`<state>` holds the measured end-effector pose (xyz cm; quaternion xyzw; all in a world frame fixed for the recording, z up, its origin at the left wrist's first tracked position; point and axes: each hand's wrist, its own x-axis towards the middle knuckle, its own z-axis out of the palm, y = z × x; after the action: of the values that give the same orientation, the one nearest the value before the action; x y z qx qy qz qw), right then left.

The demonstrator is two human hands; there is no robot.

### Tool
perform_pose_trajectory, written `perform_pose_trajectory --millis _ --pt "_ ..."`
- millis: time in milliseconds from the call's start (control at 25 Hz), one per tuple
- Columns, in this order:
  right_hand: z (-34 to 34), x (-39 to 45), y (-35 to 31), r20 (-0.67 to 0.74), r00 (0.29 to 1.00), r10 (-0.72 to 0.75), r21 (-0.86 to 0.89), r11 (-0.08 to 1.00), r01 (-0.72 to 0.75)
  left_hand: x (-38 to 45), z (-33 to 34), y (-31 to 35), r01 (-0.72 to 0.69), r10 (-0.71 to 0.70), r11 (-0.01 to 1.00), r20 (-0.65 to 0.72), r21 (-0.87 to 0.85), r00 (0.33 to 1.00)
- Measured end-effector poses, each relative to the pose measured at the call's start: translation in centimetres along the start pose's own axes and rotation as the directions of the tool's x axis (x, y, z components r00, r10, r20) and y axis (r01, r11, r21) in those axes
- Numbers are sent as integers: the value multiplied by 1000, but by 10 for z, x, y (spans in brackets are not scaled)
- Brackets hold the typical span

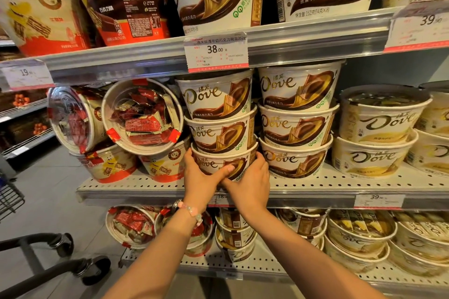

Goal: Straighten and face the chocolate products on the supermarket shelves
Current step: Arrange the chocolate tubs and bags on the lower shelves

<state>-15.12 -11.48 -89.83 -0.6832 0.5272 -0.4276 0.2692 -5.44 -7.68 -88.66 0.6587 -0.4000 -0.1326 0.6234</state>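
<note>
On the middle shelf (315, 185) stands a stack of three brown-and-white Dove chocolate tubs. My left hand (201, 177) grips the left side of the bottom tub (213, 164), with the thumb lying across its front. Around the same tub's right side my right hand (250, 182) is wrapped, fingers reaching behind it. The middle tub (220, 132) and the top tub (216, 94) rest on it, labels facing out. A second stack of three Dove tubs (296, 121) stands just to the right, nearly touching my right fingers.
Red-and-white wafer tubs (142, 116) lean on their sides to the left of the held stack. Pale gold Dove tubs (374, 133) fill the right. A 38.00 price tag (216, 52) hangs from the upper shelf rail. A trolley's wheels (94, 269) stand on the floor, lower left.
</note>
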Motion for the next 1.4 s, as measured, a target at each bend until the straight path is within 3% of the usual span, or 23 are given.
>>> perform_pose_trajectory --millis 320,520,720,800,920,1040,1120,1200,1320,1400 --pt "-8 0 1 69 997 -34 3 999 34 -5 2 -1 -13 14 1000 39 -29 999" --pt "-42 7 18 275 952 -138 264 962 63 -18 3 5 38 -39 998 -31 -44 999" --pt "-93 -5 48 308 918 -249 381 916 121 -71 21 1 -24 23 1000 -131 -8 991" --pt "-108 -13 73 293 918 -268 429 895 125 -91 36 -13 -46 44 999 -62 -27 997" --pt "-126 -29 118 327 924 -197 345 935 77 -110 61 -45 -4 15 998 187 -55 982" --pt "-128 -33 174 361 933 -12 78 997 -17 -119 89 -83 48 -79 995 399 86 914" --pt "-122 -29 206 399 907 135 -166 983 -74 -117 106 -105 113 -190 976 482 184 855" --pt "-113 -28 220 425 881 208 -291 953 -85 -110 121 -125 175 -307 943 536 284 787" --pt "-85 -25 229 482 868 121 -226 974 -10 -97 139 -147 197 -370 920 588 339 719" --pt "-63 -24 237 439 894 89 -112 993 -43 -90 150 -160 229 -369 927 608 298 703"
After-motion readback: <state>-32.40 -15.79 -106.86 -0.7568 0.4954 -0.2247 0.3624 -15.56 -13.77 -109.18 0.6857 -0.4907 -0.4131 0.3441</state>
